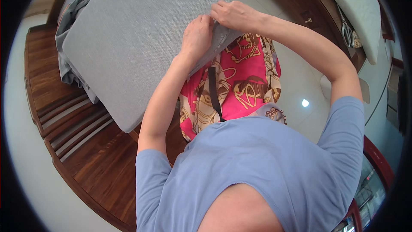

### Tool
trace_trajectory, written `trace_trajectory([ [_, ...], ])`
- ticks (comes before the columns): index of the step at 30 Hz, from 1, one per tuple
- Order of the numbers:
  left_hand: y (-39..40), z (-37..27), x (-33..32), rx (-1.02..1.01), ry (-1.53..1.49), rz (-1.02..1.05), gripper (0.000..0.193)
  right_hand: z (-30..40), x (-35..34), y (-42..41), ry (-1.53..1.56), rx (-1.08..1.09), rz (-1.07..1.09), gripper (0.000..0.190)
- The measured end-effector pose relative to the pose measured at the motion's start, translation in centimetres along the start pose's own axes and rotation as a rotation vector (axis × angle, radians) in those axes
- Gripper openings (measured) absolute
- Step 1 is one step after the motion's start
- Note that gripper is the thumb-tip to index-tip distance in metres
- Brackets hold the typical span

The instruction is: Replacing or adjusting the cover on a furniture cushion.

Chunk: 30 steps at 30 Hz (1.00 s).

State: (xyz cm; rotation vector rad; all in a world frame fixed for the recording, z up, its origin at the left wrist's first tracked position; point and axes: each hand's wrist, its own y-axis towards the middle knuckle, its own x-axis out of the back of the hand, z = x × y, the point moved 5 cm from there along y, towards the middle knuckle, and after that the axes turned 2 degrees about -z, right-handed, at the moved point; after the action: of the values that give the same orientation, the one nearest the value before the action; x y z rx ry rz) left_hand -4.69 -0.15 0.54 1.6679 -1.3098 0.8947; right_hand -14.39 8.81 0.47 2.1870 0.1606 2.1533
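Note:
A large cushion in a grey herringbone-weave cover [128,45] lies before me, its near side slanting down over my lap. My left hand [199,35] is at the cushion's right edge, its curled fingers pinching the grey fabric. Right beside it, nearly touching, my right hand [230,13] grips the same edge close to the corner. What the fingertips hold beneath the fabric is hidden. Below the hands is a pink patterned cloth [248,80] over my lap, with a black strap [213,87] across it.
A slatted wooden bench [99,164] stands at the left. Crumpled grey fabric [69,45] lies past the cushion's far left side. At the upper right are a wooden cabinet with a small knob [308,20] and a pair of scissors [347,33] beside a pale padded surface [357,6].

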Motion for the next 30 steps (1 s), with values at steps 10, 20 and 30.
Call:
trace_trajectory([
  [10, -9.8, 7.5, 8.6, 0.281, -0.273, -0.082, 0.029, 0.9, 2.3, 2.1, 0.121, -0.150, 0.133, 0.011],
  [20, -20.4, 8.4, 9.3, 0.375, 0.029, -0.090, 0.032, 13.7, 0.3, 11.2, 0.360, 0.298, 0.050, 0.030],
  [30, -27.1, 4.3, 6.4, 0.169, 0.328, -0.328, 0.023, 22.2, 2.6, 5.1, 0.077, 0.517, -0.137, 0.012],
])
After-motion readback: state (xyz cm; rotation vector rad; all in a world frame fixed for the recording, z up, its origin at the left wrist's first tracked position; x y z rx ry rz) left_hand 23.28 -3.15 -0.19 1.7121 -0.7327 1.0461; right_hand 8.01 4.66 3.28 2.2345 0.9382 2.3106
